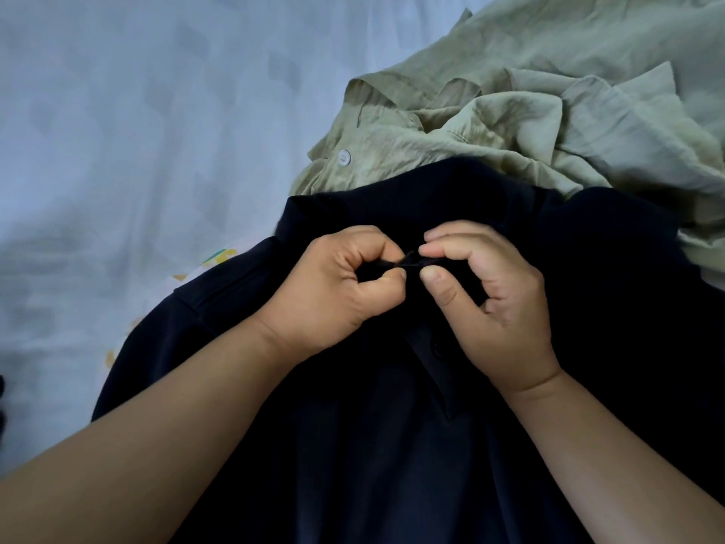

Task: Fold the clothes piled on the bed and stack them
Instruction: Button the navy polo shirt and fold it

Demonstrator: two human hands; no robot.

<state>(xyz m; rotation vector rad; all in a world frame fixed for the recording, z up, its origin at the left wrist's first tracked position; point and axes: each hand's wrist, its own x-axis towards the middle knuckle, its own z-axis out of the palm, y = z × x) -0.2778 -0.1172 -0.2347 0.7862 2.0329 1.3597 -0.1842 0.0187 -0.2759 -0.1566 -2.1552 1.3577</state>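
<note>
Navy polo shirt (353, 445) is laid out on the bed (117, 151), collar end away from me, body running back toward my chest, so its long axis sits roughly along my line of sight. Both grips are at the placket just under the collar: my left hand (333, 292) and right hand (486, 304) each pinch a bit of dark fabric between thumb and forefinger, tips almost touching at the centre line. Looks like I'm closing the top button or squaring the placket; can't tell which, the cloth is too dark to show it. One button (435, 347) is faintly visible lower on the placket, just beside my right palm. The hands are about equally near the pinch point. Next move hinges on that centre line: the fold should go sideways across it, sleeves in, and the left sleeve side has open bed beside it. Crumpled green shirt (529, 123) lies beyond the collar, touching or tucked under the navy edge, not yet folded. No stack in view.
</note>
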